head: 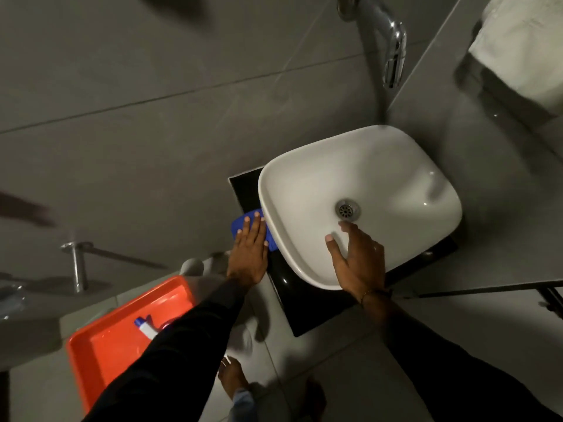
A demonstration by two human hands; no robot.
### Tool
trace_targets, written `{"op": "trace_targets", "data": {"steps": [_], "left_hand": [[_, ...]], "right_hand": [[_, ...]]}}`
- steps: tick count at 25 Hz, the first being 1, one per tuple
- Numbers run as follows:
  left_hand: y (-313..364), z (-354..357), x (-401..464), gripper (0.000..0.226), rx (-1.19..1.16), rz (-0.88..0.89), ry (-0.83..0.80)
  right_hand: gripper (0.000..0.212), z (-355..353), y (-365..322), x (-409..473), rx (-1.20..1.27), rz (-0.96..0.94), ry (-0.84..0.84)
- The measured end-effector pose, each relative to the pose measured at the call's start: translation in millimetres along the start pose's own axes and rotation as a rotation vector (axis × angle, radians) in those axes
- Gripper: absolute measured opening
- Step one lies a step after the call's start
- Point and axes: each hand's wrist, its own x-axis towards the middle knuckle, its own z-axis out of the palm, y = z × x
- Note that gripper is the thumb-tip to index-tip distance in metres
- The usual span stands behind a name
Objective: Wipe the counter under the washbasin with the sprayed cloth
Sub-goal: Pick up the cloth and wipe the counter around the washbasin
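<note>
The left hand (248,254) lies flat on a blue cloth (243,226), its fingers (254,225) stretched out and pressing the cloth down on the black bench (304,312) rather than gripping it. The cloth sits at the left edge of the bench, right against the side of the white washbasin (359,205) and partly tucked beneath its overhanging rim. The right hand (359,263) rests on the near rim of the washbasin, fingers spread and released, holding nothing, the thumb reaching into the bowl toward the metal drain (347,209). A chrome tap (393,44) juts from the wall above the basin. Lower left, an orange tray (109,345) holds a spray bottle (146,327) with a blue top, partly hidden behind the dark left sleeve (170,354). A bare foot (231,376) stands on the tiled floor below the bench
</note>
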Motion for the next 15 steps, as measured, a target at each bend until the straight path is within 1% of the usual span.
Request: {"op": "trace_targets", "data": {"steps": [3,7,9,11,13,15], "left_hand": [[27.6,32.0,-52.2,0.065,0.026,-0.020,-0.032],[68.1,78.0,-125.7,0.071,0.114,-0.017,-0.050],[88.2,95.7,-155.0,0.072,0.146,-0.035,-0.070],[99.9,102.9,-173.5,0.073,0.184,-0.041,-0.076],[103.7,101.0,-181.0,0.075,0.212,-0.005,-0.097],[103.1,96.0,-182.2,0.074,0.216,0.035,-0.111]], "right_hand": [[0.047,-0.1,-2.3,1.0,-0.003,-0.024,0.033],[0.040,0.7,-3.1,-1.0,0.107,-0.034,0.185],[0.038,2.7,-0.5,-5.7,0.125,-0.033,0.195],[0.037,4.3,1.1,-8.8,0.149,-0.036,0.168],[0.035,1.1,0.9,-8.6,0.185,-0.029,0.150],[0.029,-6.8,2.7,-11.7,0.287,-0.052,0.222]]}}
